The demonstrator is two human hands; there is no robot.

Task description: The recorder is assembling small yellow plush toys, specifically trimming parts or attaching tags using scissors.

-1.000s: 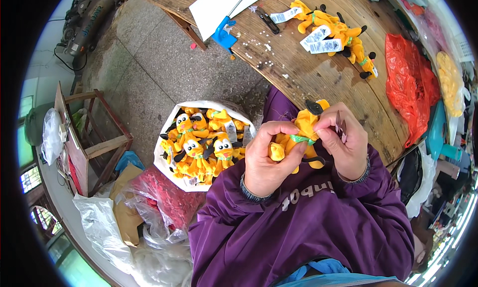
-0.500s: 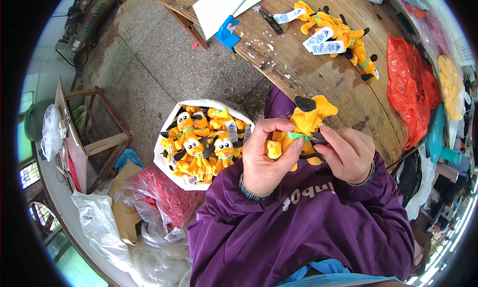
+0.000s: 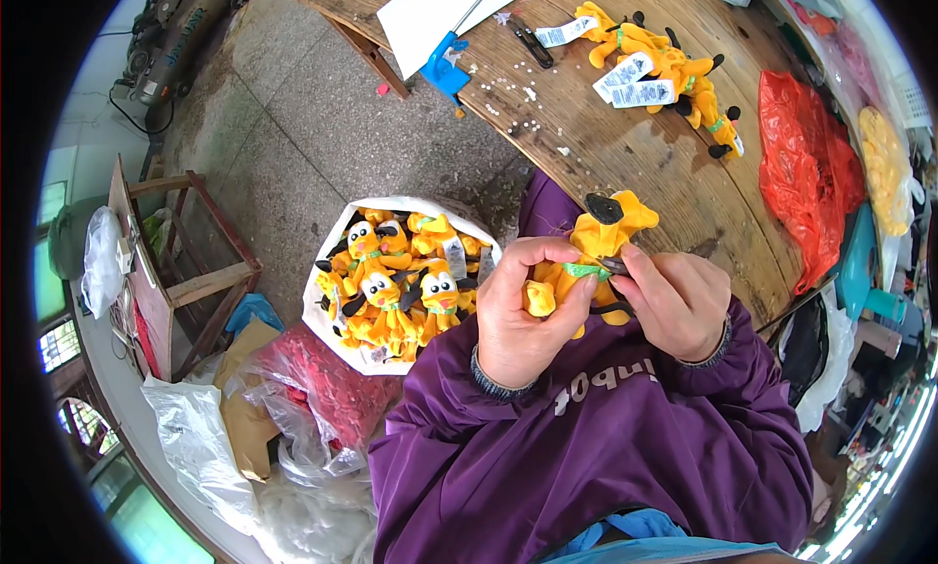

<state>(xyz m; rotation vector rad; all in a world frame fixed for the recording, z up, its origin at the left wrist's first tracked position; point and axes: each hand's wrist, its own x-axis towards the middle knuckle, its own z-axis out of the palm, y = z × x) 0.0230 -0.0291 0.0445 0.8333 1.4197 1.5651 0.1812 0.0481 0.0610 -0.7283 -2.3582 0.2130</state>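
Note:
In front of my chest, my left hand (image 3: 523, 315) pinches a yellow plush dog toy (image 3: 608, 234) between thumb and fingers. The toy has a black ear and a green collar (image 3: 583, 270). Closed around a slim dark tool (image 3: 616, 267), my right hand (image 3: 679, 305) keeps its tip beside the collar. Fingers cover most of that tool, so its kind does not show. On the wooden table (image 3: 625, 168) lie several similar plush dogs (image 3: 674, 70) with white tags (image 3: 643, 94).
A white sack (image 3: 327, 344) full of plush dogs stands at my left. The table carries a red plastic bag (image 3: 796, 163), a black cutter-like tool (image 3: 531, 42), a blue-ended rod (image 3: 446, 73) and white specks. A wooden frame (image 3: 210, 271) and plastic bags (image 3: 332, 383) are farther left.
My right hand has shifted slightly left, bringing the dark tool's tip closer against the green collar. My left hand keeps its hold on the plush dog, almost still.

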